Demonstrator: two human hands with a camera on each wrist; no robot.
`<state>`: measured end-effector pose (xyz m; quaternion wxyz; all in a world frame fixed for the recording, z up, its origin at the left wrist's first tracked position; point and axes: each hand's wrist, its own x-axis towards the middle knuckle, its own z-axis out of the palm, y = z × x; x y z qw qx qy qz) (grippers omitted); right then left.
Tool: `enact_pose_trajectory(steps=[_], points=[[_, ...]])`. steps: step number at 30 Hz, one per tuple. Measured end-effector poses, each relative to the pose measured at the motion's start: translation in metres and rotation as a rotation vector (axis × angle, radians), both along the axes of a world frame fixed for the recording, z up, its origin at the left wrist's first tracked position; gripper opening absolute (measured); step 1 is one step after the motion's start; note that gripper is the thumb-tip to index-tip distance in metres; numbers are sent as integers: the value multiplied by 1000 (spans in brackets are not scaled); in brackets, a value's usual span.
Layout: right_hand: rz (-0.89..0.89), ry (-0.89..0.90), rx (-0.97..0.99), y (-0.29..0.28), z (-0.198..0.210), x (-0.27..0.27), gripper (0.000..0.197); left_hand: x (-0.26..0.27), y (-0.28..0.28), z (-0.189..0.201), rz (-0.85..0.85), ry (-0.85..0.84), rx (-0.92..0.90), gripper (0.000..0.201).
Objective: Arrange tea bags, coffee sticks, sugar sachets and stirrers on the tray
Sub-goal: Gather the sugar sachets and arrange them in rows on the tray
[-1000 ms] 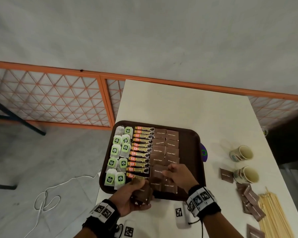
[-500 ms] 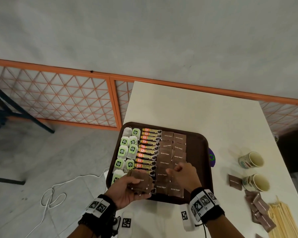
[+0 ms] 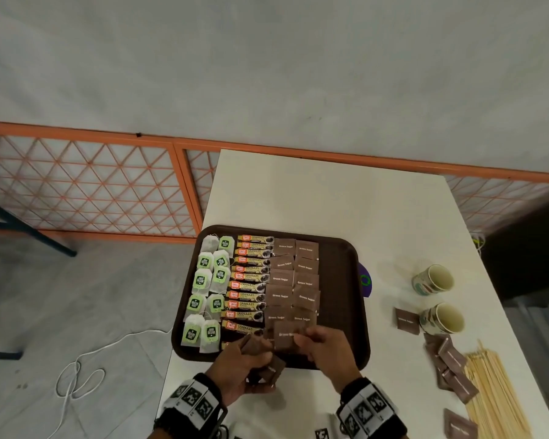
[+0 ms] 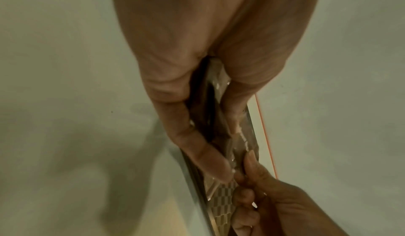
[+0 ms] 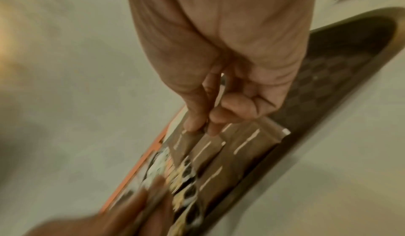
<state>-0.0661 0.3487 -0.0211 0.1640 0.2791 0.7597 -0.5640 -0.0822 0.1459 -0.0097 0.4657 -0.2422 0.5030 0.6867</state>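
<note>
Over the near edge of the dark brown rectangular plastic tray (image 3: 343, 280), the person's left hand (image 3: 235, 372) grips a small stack of brown paper sugar sachets (image 3: 260, 359), fingers and thumb curled round it. The right hand (image 3: 327, 350) pinches a single brown sugar sachet (image 3: 284, 337) between thumb and fingertips, just above the near end of the two sachet columns — the wrist view shows that pinch plainly. On the tray, green-tagged white tea bags (image 3: 208, 289) fill the left side, orange-and-gold coffee sticks (image 3: 249, 280) the middle, laid brown sugar sachets (image 3: 293, 280) beside them. On the white table (image 3: 330, 198), to the right, lie loose brown sachets (image 3: 450, 365), pale wooden stirrers (image 3: 495, 394) and two paper cups (image 3: 438, 299).
</note>
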Motion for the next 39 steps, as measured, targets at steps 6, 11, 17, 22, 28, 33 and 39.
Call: enact_pose_trajectory(steps=[6,11,17,22,28,33,39], points=[[-100,-117,-101,29,-4,-32,11,-14,-18,2,176,-31,72,32],[-56,-186,181,29,-16,-40,25,-25,-29,10,261,-22,196,39],[28,26,292,6,11,-34,30,-30,-23,13,306,31,226,38],[306,89,-114,-29,27,-10,14,-22,-7,12,224,65,110,34],[232,-93,-82,-25,-3,17,13,-4,-5,6,-22,88,-130,26],[163,-107,28,-13,-10,4,23,-8,-17,0,75,33,-122,27],[99,-155,163,-15,-12,-11,23,-21,-28,2,237,-10,77,48]])
